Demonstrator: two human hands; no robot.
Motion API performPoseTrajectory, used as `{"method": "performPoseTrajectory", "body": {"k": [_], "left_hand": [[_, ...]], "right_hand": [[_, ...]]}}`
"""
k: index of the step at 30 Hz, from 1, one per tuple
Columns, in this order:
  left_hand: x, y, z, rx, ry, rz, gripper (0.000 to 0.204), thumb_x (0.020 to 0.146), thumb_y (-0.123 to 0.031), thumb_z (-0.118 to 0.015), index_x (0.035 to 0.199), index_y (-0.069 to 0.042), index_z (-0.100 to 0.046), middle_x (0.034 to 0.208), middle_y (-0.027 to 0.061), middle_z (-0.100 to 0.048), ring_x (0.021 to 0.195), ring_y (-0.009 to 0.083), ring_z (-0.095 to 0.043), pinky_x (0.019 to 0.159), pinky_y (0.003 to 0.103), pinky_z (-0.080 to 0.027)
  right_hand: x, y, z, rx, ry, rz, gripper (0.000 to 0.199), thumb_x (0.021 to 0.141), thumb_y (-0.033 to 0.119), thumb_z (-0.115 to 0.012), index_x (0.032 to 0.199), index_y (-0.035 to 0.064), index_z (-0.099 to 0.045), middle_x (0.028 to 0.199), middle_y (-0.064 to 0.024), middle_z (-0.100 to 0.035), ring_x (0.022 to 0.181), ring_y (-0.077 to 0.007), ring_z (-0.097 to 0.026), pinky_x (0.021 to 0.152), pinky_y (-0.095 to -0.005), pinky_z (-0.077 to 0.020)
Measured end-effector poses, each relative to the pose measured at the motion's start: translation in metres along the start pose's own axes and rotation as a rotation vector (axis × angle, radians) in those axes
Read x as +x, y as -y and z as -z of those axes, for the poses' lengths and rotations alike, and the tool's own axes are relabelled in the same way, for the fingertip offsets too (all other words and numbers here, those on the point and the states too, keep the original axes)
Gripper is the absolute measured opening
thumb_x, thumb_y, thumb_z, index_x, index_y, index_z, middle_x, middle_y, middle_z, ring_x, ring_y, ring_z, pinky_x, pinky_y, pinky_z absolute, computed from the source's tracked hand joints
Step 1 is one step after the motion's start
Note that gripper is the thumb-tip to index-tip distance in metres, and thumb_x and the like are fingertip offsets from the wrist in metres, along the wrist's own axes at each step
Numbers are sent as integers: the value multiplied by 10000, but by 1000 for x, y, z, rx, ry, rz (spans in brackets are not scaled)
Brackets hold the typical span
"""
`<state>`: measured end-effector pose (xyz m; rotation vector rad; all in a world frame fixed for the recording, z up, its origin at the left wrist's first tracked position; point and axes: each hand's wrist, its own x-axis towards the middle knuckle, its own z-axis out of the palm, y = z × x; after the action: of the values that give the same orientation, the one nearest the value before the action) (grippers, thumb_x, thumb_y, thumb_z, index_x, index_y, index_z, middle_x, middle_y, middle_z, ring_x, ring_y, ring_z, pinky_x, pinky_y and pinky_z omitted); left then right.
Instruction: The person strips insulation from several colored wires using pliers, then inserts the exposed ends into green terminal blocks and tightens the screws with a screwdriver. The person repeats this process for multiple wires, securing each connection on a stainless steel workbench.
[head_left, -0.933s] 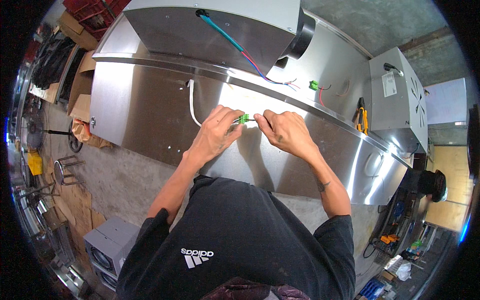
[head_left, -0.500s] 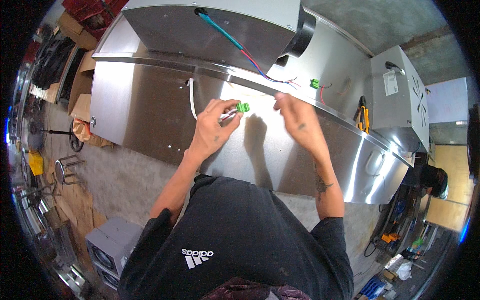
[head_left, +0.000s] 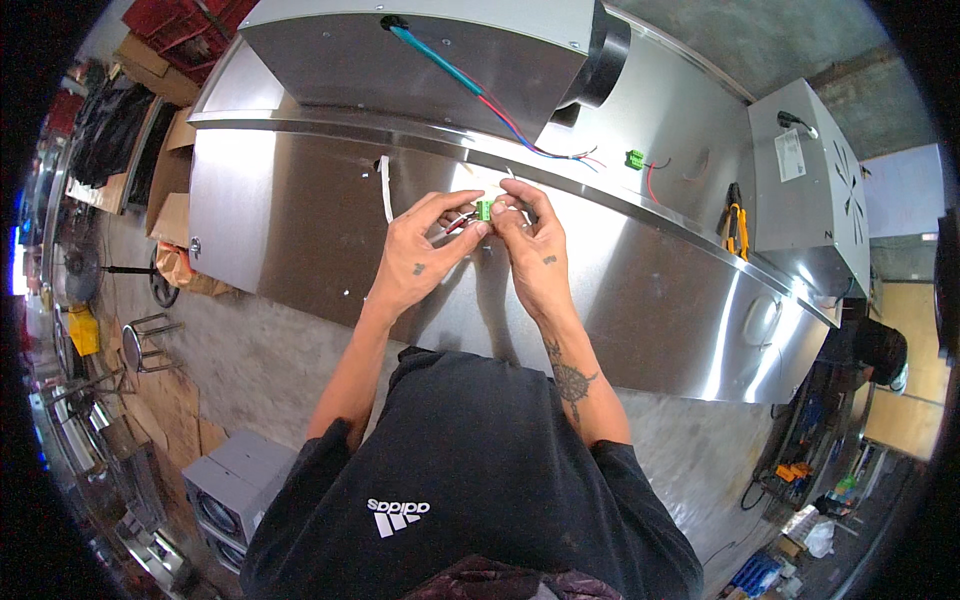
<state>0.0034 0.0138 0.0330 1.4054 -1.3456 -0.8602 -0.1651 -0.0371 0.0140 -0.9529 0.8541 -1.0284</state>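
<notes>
The left hand (head_left: 415, 250) is pinching a green connector (head_left: 484, 211) between thumb and fingers, above the steel panel (head_left: 640, 290). The right hand (head_left: 535, 245) is meeting it from the other side, its thumb seemingly touching the connector; whether it is gripping cannot be told. Dark red and white wires (head_left: 459, 222) are running into the connector. Farther right, a second green connector (head_left: 635, 159) and yellow-handled pliers (head_left: 739, 230) are lying behind the panel's edge.

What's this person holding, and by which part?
A green connector, pinched near its wired end by the left hand; the right hand is at its other side, but whether it grips there cannot be told.
</notes>
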Motion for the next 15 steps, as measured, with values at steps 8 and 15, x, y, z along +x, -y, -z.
{"method": "performPoseTrajectory", "body": {"k": [8,15], "left_hand": [[-3,1,5,-53,-37,143,195,1023,-147,-753,1139,8,-731,1004,74,-778,928,145,-743,848,327,-611],[-3,-2,2,-34,-36,185,188,1049,-148,-722,1123,25,-717,1025,61,-767,949,118,-720,862,309,-576]], "right_hand": [[0,5,6,-48,-49,12,405,1059,118,-721,1413,-24,-585,1125,-38,-633,978,-98,-645,885,-254,-545],[-1,4,1,-107,-87,43,398,1054,105,-722,1406,-25,-591,1085,-21,-628,948,-69,-610,850,-229,-525]]}}
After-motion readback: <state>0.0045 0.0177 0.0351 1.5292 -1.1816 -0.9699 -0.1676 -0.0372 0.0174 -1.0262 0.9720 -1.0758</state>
